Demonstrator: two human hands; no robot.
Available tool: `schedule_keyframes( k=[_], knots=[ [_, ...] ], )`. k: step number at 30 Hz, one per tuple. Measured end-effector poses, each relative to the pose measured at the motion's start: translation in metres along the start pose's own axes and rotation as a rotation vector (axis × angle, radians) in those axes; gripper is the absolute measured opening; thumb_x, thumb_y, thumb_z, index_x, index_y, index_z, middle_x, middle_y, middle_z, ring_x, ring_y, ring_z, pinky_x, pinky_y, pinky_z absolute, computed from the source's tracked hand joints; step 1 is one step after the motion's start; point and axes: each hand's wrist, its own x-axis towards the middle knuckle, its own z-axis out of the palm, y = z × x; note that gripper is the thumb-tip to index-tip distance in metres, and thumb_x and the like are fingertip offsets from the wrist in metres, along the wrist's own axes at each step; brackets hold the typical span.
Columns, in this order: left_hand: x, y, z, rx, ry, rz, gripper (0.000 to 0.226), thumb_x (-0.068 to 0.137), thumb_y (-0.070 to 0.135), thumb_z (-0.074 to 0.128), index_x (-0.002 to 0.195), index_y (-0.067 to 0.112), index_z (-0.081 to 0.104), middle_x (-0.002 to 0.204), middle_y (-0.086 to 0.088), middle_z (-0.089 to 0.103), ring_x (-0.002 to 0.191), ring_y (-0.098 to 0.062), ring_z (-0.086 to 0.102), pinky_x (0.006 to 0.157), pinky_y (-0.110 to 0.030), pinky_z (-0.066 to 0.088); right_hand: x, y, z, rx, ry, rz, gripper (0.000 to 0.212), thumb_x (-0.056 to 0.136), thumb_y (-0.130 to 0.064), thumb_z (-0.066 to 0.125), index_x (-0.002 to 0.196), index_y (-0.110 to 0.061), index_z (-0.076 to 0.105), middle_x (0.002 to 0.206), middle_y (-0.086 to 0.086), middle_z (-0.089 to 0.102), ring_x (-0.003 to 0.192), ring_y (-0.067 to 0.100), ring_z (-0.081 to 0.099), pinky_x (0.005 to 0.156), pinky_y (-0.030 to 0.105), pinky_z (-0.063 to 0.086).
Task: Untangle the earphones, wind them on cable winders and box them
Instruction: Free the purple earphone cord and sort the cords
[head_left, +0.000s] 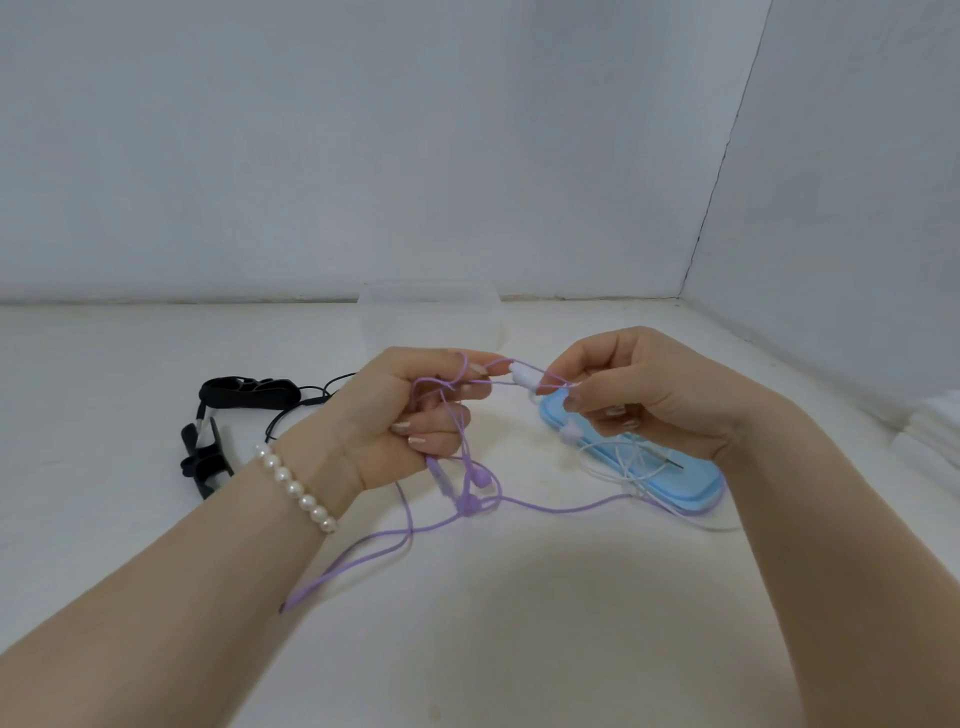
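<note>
1. Holding the purple earphones (470, 488) mid-frame, both hands are raised above the table (156, 353), forearms entering from the lower corners.
2. Left hand (384, 415): palm faces the camera, fingers curled, grip closed around thin purple cable; one loop wraps a fingertip. Pearl bracelet (296, 486) on that wrist, round glossy beads.
3. Right hand (649, 395): fingers curled, grip pinching the same cable just right of a small white oblong piece (522, 378) strung between the hands.
4. Cable is thin, round, matte lilac. It hangs in tangled loops below the left hand, with a rounded earbud and a small slider there; one strand trails toward lower left, another runs right.
5. Blue lid (696, 486): flat, rounded-rectangle plastic on the table under the right hand, right of centre. White earphones (623, 462) lie loosely tangled on it, thin white cable.
6. Black earphones (249, 392) at left of frame, wound on a black winder; a second black winder-like piece (200, 457) sits just below.
7. Clear plastic box (431, 317): rounded, translucent, at the back of the table, centre.
8. Stack of white material (930, 431) at right edge; can't tell what.
</note>
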Motion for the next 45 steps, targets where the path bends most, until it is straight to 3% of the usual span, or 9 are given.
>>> schedule_keyframes(
  k=[7,10,14,19,24,31,36,42,45],
  knots=[
    [0.002,0.002,0.000,0.120,0.199,0.070,0.033,0.080,-0.014,0.042,0.062,0.007,0.061,0.050,-0.005,0.059,0.025,-0.003,0.021,0.036,-0.010,0.011,-0.001,-0.001,-0.001,0.030,0.000,0.001,0.009,0.066,-0.016,0.070,0.069,-0.009,0.073,0.050,0.000,0.029,0.052,0.013,0.018,0.048,0.026,0.013],
    [0.001,0.004,-0.001,0.086,0.155,0.061,0.008,0.070,0.007,0.055,0.066,0.007,0.061,0.044,0.005,0.038,0.026,-0.002,0.018,0.035,-0.012,0.010,-0.001,-0.002,-0.003,0.053,0.027,0.027,0.016,0.064,-0.022,0.066,0.067,-0.008,0.072,0.049,-0.001,0.027,0.050,0.013,0.017,0.048,0.025,0.012],
    [0.001,0.010,-0.006,0.039,0.120,-0.011,0.027,0.070,0.031,0.055,0.062,0.007,0.064,0.044,0.006,0.020,0.024,-0.004,0.014,0.036,-0.011,0.009,-0.002,-0.001,-0.007,0.053,0.063,0.034,0.015,0.064,-0.022,0.066,0.061,-0.009,0.072,0.049,-0.001,0.030,0.046,0.011,0.022,0.047,0.025,0.013],
    [0.002,0.002,-0.004,0.364,0.183,0.012,0.027,0.073,0.003,0.039,0.085,0.008,0.062,0.073,-0.005,0.058,0.029,-0.004,0.016,0.041,-0.016,0.009,-0.002,-0.001,-0.010,0.109,0.095,-0.030,0.005,0.060,-0.012,0.066,0.057,-0.010,0.069,0.047,0.000,0.039,0.044,0.009,0.029,0.043,0.021,0.017],
    [-0.001,-0.003,0.003,0.394,0.067,0.050,0.050,0.054,0.012,0.043,0.099,0.010,0.065,0.107,-0.007,0.069,0.034,-0.006,0.016,0.043,-0.020,0.011,0.001,0.002,-0.008,0.090,0.019,-0.021,0.008,0.062,-0.002,0.067,0.058,-0.009,0.068,0.046,0.001,0.040,0.042,0.008,0.031,0.042,0.020,0.018],
    [-0.002,-0.008,0.010,0.479,-0.069,0.106,0.025,0.064,0.015,0.064,0.087,0.015,0.073,0.079,-0.015,0.064,0.033,-0.006,0.024,0.036,-0.011,0.015,0.002,0.004,-0.003,0.030,-0.048,-0.008,0.004,0.061,-0.004,0.067,0.062,-0.008,0.069,0.050,0.003,0.044,0.045,0.009,0.032,0.045,0.020,0.022],
    [0.003,-0.011,0.006,0.547,0.042,0.136,0.023,0.053,0.000,0.079,0.062,0.019,0.071,0.070,-0.008,0.063,0.050,-0.016,0.035,0.041,-0.013,0.015,0.001,0.006,-0.009,0.002,-0.014,-0.017,0.007,0.057,-0.004,0.069,0.060,-0.010,0.072,0.056,0.007,0.051,0.046,0.008,0.039,0.044,0.017,0.028],
    [0.001,-0.003,0.002,0.396,0.120,0.132,0.027,0.084,-0.009,0.051,0.081,0.009,0.070,0.062,-0.002,0.068,0.032,-0.004,0.027,0.034,-0.012,0.013,0.000,0.006,-0.018,0.091,-0.016,-0.034,0.012,0.056,-0.001,0.070,0.056,-0.013,0.071,0.046,-0.001,0.049,0.041,0.006,0.035,0.041,0.016,0.028],
    [0.005,-0.002,-0.003,0.342,0.168,0.124,0.025,0.090,-0.001,0.045,0.087,0.005,0.069,0.044,0.001,0.043,0.032,-0.005,0.020,0.036,-0.013,0.011,-0.002,0.007,-0.023,0.204,-0.103,-0.052,0.029,0.044,-0.023,0.089,0.063,-0.011,0.072,0.044,-0.005,0.040,0.039,0.005,0.031,0.038,0.015,0.023]
  ],
)
